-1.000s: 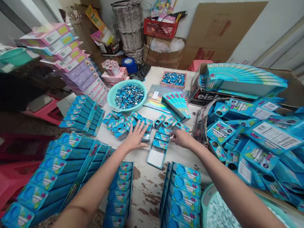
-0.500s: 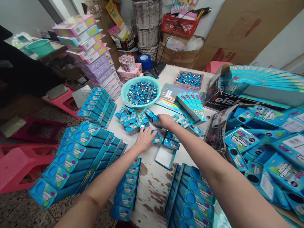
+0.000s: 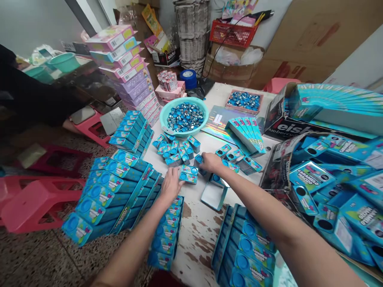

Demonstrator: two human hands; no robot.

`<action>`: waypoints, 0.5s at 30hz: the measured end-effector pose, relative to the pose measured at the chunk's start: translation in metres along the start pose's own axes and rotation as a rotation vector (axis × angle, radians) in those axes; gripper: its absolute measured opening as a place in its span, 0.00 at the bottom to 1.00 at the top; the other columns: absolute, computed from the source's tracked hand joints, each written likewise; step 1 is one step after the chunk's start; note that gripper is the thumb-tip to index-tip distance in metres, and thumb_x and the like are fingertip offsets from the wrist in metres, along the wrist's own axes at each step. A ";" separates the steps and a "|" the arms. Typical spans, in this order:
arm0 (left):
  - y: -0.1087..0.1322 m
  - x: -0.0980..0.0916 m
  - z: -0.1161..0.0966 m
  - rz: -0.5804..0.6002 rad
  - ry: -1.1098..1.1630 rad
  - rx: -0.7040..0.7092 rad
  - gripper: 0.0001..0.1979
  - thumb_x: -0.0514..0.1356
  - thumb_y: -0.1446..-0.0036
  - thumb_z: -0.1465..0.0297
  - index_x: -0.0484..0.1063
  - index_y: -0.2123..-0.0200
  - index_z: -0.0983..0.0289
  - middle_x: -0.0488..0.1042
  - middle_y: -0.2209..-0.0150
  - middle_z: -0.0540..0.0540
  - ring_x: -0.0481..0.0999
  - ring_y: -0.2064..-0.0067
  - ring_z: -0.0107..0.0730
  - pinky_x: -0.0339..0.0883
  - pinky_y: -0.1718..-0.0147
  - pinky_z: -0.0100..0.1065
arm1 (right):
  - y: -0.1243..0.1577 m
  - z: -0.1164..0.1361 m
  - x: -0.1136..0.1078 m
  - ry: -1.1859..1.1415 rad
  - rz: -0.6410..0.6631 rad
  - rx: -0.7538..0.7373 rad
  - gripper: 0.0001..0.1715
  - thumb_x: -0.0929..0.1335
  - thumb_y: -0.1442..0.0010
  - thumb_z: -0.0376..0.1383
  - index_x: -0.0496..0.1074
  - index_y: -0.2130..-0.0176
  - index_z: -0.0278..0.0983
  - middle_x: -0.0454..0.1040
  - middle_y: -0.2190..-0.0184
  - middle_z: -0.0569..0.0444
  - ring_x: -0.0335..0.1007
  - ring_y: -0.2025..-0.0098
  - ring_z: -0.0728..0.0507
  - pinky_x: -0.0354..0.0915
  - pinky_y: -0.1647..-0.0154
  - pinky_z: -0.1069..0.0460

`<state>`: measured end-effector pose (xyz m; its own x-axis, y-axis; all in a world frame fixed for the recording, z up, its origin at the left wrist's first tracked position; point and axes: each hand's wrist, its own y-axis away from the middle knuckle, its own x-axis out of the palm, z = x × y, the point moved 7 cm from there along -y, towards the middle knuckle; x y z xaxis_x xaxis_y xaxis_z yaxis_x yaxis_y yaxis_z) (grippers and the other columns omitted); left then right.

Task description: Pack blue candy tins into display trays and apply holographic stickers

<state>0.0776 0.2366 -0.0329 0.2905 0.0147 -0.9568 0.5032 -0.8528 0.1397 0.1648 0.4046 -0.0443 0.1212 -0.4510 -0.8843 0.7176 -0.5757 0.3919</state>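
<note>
The left hand has slid back toward the person since a moment ago. Its fingers now rest, a little spread, against two small blue boxes lying side by side on the white tabletop. It is touching them, not lifting them. The right hand has come in closer too. Its fingers are curled down over another small box — I cannot tell if they pinch it or just cover it. So both hands seem to be pulling little boxes out of the pile and nearer to the person.

Just behind the hands sits that pile of small boxes, and behind it a teal bowl full of shiny round badges. An open, empty box tray lies right under the right wrist.

There is not much free room — long blue boxes are stacked at the left edge, more lie close on the right, and a fan of flat blue packs sits past the right hand. A big heap of loose blue cartons fills the far right.
</note>
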 end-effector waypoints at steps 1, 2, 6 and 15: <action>0.003 -0.001 0.001 0.042 0.007 -0.063 0.23 0.61 0.46 0.69 0.59 0.48 0.63 0.65 0.49 0.62 0.69 0.47 0.44 0.64 0.52 0.39 | 0.001 0.000 0.001 -0.002 0.003 0.007 0.23 0.66 0.48 0.39 0.67 0.52 0.35 0.75 0.56 0.41 0.72 0.53 0.36 0.66 0.63 0.50; 0.005 0.000 0.002 0.092 0.011 -0.126 0.23 0.60 0.45 0.65 0.59 0.48 0.63 0.66 0.51 0.61 0.71 0.50 0.44 0.65 0.54 0.39 | 0.002 0.001 0.002 -0.004 0.004 0.011 0.23 0.66 0.48 0.39 0.67 0.52 0.35 0.74 0.56 0.41 0.72 0.53 0.36 0.66 0.63 0.50; 0.003 0.011 -0.008 0.213 0.025 -0.360 0.36 0.54 0.46 0.47 0.53 0.43 0.65 0.69 0.53 0.66 0.73 0.53 0.52 0.64 0.57 0.43 | 0.005 0.005 0.005 -0.013 0.003 0.010 0.23 0.65 0.48 0.40 0.66 0.52 0.35 0.74 0.56 0.42 0.72 0.54 0.35 0.67 0.63 0.49; 0.001 0.026 -0.025 0.236 0.211 -0.484 0.47 0.63 0.55 0.67 0.39 0.38 0.67 0.60 0.46 0.70 0.73 0.52 0.49 0.65 0.55 0.40 | 0.004 0.003 0.008 -0.040 0.006 0.016 0.24 0.66 0.48 0.39 0.66 0.52 0.34 0.74 0.55 0.41 0.72 0.54 0.35 0.66 0.62 0.49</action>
<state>0.1059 0.2494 -0.0511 0.5710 -0.0006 -0.8209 0.7057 -0.5106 0.4912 0.1666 0.3971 -0.0493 0.0979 -0.4815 -0.8710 0.7055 -0.5837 0.4019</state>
